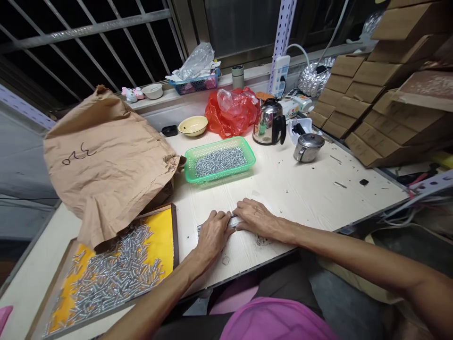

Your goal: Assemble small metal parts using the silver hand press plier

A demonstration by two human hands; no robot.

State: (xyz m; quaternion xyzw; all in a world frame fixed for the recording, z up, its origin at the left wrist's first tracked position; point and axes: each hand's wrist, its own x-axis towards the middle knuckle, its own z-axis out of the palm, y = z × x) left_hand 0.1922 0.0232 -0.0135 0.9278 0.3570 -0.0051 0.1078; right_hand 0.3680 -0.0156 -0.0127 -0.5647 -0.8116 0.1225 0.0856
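My left hand [212, 233] and my right hand [255, 218] lie side by side on the pale table [300, 193] near its front edge. Both are curled over a small pile of silver metal pins [233, 221] that peeks out between them. The fingers press down around the pins. A green plastic basket [219, 161] full of the same pins stands a little beyond my hands. At the left, a yellow-lined tray [116, 269] holds several loose pins.
A big brown paper sack [106, 160] slumps over the tray's far end. Behind the basket are a yellow bowl [193, 125], a red plastic bag [231, 112], a steel kettle [269, 123] and a lidded steel pot [307, 147]. Cardboard boxes [375, 94] are stacked at the right.
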